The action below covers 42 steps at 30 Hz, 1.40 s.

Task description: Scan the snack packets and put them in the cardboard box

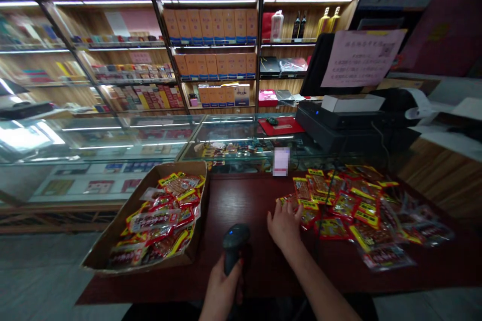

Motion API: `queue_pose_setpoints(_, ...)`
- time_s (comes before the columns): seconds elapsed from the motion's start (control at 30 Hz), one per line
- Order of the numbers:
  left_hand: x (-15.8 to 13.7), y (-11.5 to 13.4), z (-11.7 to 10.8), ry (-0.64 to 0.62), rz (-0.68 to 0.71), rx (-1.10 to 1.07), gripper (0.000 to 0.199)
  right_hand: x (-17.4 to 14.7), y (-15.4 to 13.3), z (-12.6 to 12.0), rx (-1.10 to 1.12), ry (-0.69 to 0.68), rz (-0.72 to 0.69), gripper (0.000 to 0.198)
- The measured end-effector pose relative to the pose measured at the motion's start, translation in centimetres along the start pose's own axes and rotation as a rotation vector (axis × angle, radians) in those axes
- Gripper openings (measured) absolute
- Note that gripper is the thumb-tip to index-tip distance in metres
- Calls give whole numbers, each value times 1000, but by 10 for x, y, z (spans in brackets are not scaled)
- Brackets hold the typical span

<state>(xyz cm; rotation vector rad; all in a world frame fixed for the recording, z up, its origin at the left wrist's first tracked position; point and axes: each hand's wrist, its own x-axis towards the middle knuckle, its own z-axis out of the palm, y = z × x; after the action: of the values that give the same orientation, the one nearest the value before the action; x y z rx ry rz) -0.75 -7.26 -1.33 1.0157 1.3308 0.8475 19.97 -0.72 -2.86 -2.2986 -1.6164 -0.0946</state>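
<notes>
My left hand (221,286) is wrapped around the handle of a dark barcode scanner (235,238), held upright low over the middle of the table with a small blue light on its head. My right hand (285,224) lies at the left edge of a loose pile of snack packets (344,204). Its fingers are spread, and the tips reach the nearest red and yellow packets; I see nothing gripped in it. To the left, a cardboard box (199,238) holds many similar packets (161,215).
Beyond the dark red table (222,195) stands a glass display counter (150,135). A red mouse pad (293,126) with a mouse (271,121) lies on it. At the right are a monitor (314,67) and a black cash drawer (339,130). Shelves of boxes (211,25) line the back.
</notes>
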Motion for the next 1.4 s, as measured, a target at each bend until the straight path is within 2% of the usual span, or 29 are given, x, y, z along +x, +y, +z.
queue_pose_setpoints(0.1,-3,7,-1,-7,10,14,61,-10,-37,-5,175,-66,-74,53)
queue_pose_setpoints(0.17,-3,10,-2,-11,11,7,63,-7,-44,-11,252,-95,-116,51)
queue_pose_setpoints(0.27,-4,11,-3,-17,16,-10,62,8,-23,-20,255,-114,-107,49)
queue_pose_setpoints(0.33,-4,10,-3,-18,17,-20,59,22,0,-25,193,-134,-17,49)
queue_pose_setpoints(0.43,-5,9,-2,-17,16,-29,56,40,26,-28,96,-208,92,71)
queue_pose_setpoints(0.53,-6,10,0,-11,31,-28,56,50,35,-26,61,-254,57,89)
queue_pose_setpoints(0.7,-6,9,-2,-8,31,-25,58,61,39,-17,100,-279,17,97)
queue_pose_setpoints(0.93,-3,1,-1,-16,24,-5,58,81,52,-23,112,-415,1,86)
queue_pose_setpoints(1.1,0,-3,-1,1,42,-16,57,82,60,-31,148,-359,-24,45)
queue_pose_setpoints(1.17,0,-5,-2,-2,39,-35,59,75,65,-30,268,-292,-41,28)
queue_pose_setpoints(1.27,-5,-6,-4,-43,43,-69,62,57,67,-22,689,-187,-54,17)
queue_pose_setpoints(1.33,-11,-4,-3,-79,53,-76,59,42,65,-13,971,-170,-29,21)
queue_pose_setpoints(1.4,-20,4,-2,-108,74,-52,50,29,62,-3,1188,-212,-13,33)
